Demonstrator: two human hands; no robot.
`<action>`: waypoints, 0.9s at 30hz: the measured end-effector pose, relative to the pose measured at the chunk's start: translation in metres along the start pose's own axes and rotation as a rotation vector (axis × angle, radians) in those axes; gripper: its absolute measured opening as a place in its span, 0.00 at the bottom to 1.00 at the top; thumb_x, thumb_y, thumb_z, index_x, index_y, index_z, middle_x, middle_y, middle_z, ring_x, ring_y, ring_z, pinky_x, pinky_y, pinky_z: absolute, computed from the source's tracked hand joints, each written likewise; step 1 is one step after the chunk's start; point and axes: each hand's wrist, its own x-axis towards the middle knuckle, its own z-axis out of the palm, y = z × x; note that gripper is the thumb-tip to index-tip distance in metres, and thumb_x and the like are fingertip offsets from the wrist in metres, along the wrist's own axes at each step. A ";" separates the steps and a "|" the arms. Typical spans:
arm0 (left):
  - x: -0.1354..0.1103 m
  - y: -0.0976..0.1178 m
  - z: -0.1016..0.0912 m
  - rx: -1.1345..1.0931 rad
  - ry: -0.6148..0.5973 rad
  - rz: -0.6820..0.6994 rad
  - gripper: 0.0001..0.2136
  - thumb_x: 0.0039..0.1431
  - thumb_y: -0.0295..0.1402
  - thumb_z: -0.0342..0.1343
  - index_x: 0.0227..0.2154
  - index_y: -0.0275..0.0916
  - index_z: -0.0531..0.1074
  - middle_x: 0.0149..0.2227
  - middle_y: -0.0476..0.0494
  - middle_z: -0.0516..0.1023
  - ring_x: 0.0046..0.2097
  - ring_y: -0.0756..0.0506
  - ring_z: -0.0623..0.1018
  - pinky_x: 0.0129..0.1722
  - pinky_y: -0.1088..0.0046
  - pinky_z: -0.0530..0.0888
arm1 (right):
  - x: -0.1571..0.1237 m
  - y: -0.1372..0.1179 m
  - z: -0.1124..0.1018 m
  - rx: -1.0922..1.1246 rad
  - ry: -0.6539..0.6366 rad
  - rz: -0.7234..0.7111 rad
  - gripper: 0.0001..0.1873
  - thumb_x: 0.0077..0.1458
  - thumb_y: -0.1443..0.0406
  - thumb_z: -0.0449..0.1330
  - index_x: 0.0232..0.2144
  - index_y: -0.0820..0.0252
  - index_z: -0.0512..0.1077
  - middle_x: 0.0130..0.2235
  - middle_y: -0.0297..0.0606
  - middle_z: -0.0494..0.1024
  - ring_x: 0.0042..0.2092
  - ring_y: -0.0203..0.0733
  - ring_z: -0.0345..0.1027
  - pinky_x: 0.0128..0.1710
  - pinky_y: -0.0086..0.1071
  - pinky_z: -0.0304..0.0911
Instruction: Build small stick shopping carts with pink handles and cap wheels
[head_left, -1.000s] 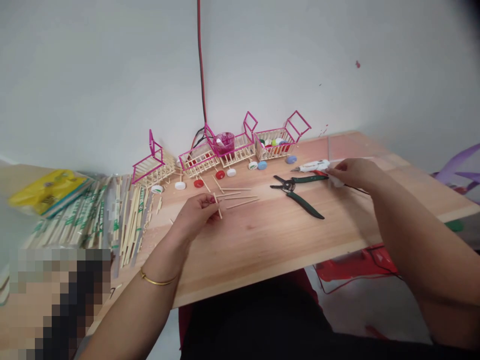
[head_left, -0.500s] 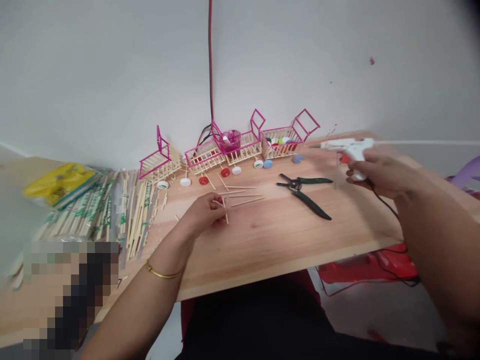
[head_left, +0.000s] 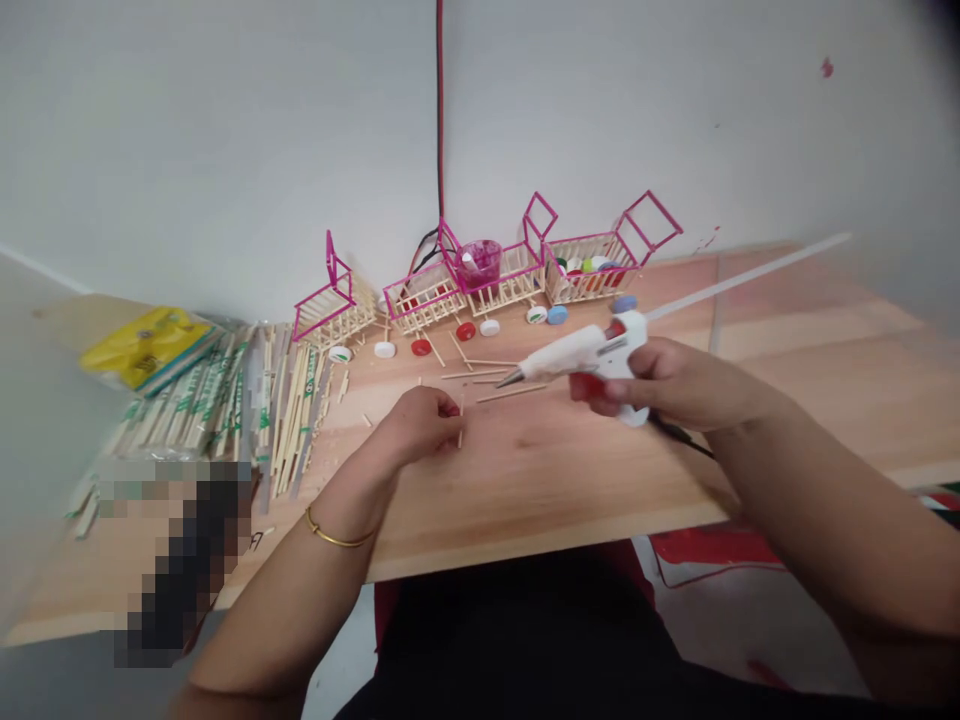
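My right hand point(head_left: 675, 385) is closed around a white hot glue gun point(head_left: 574, 352) with a red trigger. Its nozzle points left, toward my left hand, and a long glue stick point(head_left: 750, 272) sticks out of its back. Between the thumb and fingers of my left hand point(head_left: 424, 420) is a thin wooden stick point(head_left: 461, 425), held roughly upright just over the table. The nozzle is apart from that stick. Several loose wooden sticks point(head_left: 514, 393) lie on the table beyond my left hand.
Along the wall stand several small stick-built carts point(head_left: 341, 318) with magenta rims; a cup of magenta paint point(head_left: 480, 262) sits among them. Bottle caps point(head_left: 466, 331) lie in front. Bundled sticks point(head_left: 199, 400) and a yellow packet point(head_left: 150, 345) are at left. The table's front edge point(head_left: 525, 555) is near me.
My right hand has brought the glue gun left and nearer my left hand. The cutting pliers seen earlier are now mostly or wholly hidden behind it. My left hand keeps its stick; the view has shifted slightly.
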 end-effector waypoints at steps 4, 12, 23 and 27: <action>0.004 -0.007 -0.004 -0.039 -0.006 -0.047 0.02 0.45 0.26 0.58 0.25 0.37 0.73 0.16 0.49 0.72 0.18 0.50 0.70 0.19 0.76 0.63 | 0.020 0.000 0.027 0.266 -0.227 0.093 0.13 0.54 0.53 0.60 0.38 0.51 0.73 0.37 0.38 0.79 0.31 0.40 0.70 0.27 0.32 0.64; 0.014 -0.019 -0.019 0.388 -0.081 0.592 0.13 0.56 0.28 0.54 0.41 0.46 0.79 0.33 0.47 0.73 0.35 0.48 0.73 0.37 0.73 0.66 | 0.014 0.002 0.034 0.087 -0.212 0.111 0.12 0.53 0.53 0.62 0.36 0.50 0.73 0.35 0.36 0.79 0.37 0.46 0.73 0.32 0.37 0.67; 0.016 -0.014 -0.016 0.431 -0.106 0.563 0.08 0.52 0.25 0.57 0.31 0.42 0.80 0.33 0.45 0.75 0.36 0.46 0.74 0.38 0.71 0.66 | -0.001 0.004 0.061 -0.071 -0.109 0.115 0.12 0.53 0.52 0.61 0.32 0.53 0.72 0.32 0.33 0.78 0.34 0.43 0.73 0.32 0.35 0.68; 0.017 -0.016 -0.016 0.440 -0.095 0.568 0.08 0.53 0.25 0.57 0.31 0.41 0.79 0.33 0.45 0.74 0.36 0.46 0.74 0.38 0.71 0.67 | 0.000 0.003 0.067 -0.041 -0.101 0.087 0.12 0.52 0.54 0.62 0.33 0.54 0.71 0.35 0.35 0.78 0.37 0.43 0.73 0.35 0.35 0.68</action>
